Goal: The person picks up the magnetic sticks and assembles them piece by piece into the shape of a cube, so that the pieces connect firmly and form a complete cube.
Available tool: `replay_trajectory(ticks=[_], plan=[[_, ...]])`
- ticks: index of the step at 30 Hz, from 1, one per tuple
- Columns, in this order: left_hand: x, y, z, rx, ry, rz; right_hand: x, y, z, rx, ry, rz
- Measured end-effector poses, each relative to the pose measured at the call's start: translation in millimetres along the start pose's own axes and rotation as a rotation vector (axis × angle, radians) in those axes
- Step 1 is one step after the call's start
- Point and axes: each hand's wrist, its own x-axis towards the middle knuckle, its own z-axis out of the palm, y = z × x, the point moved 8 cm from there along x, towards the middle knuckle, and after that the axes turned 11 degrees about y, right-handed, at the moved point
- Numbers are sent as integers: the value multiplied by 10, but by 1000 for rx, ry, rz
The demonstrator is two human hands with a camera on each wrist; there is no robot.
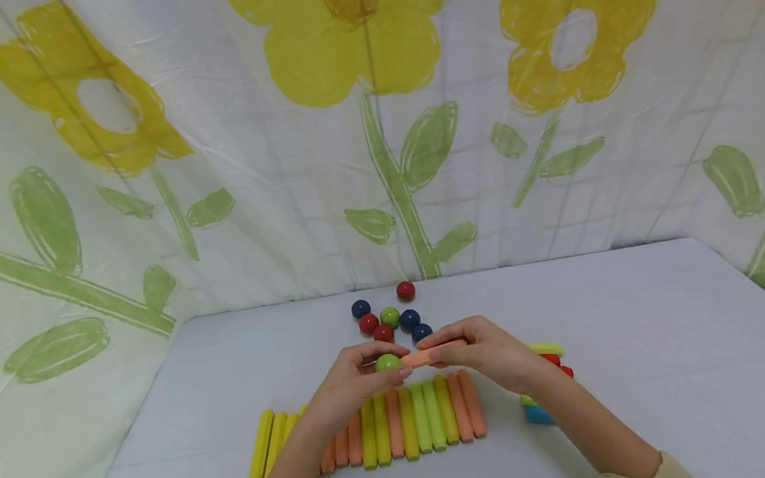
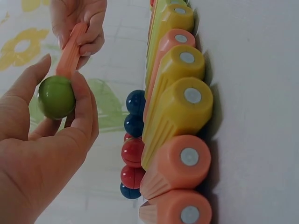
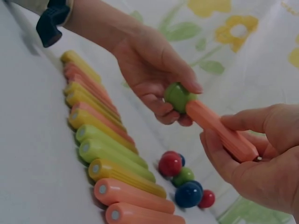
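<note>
My left hand (image 1: 341,393) holds a shiny green ball (image 2: 56,97) between thumb and fingers above the table. My right hand (image 1: 486,353) pinches a ridged orange building stick (image 3: 219,130) at its far end from the ball. In both wrist views the stick's other end meets the ball; whether the two are joined I cannot tell. Below the hands lies a row of similar sticks in yellow, orange and light green, among them a yellow stick (image 1: 382,430) and a light green stick (image 3: 114,156). Their ends carry pale round discs.
Behind the hands sit several loose balls, including a red ball (image 1: 405,291), a blue ball (image 1: 360,309) and another green ball (image 1: 390,316). More sticks, such as a blue stick (image 1: 539,414), lie partly hidden behind the right forearm. A flowered curtain (image 1: 270,203) hangs at the table's back.
</note>
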Motion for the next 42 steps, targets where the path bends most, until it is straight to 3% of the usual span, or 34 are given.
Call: replay_trajectory(ticks=[9, 19, 31, 37, 42], plan=[[17, -13, -65, 0, 84, -20, 8, 39, -20, -4, 23, 33], [-53, -34, -312, 26, 167, -37, 71, 52, -143, -85, 85, 33], [-80, 9, -499, 1, 205, -3, 302, 120, -267, -322, 263, -66], [-75, 17, -545, 16, 225, -2, 435, 217, -270, -378, 371, -9], [-79, 28, -615, 33, 270, -3, 500, 310, -255, -418, 415, 30]])
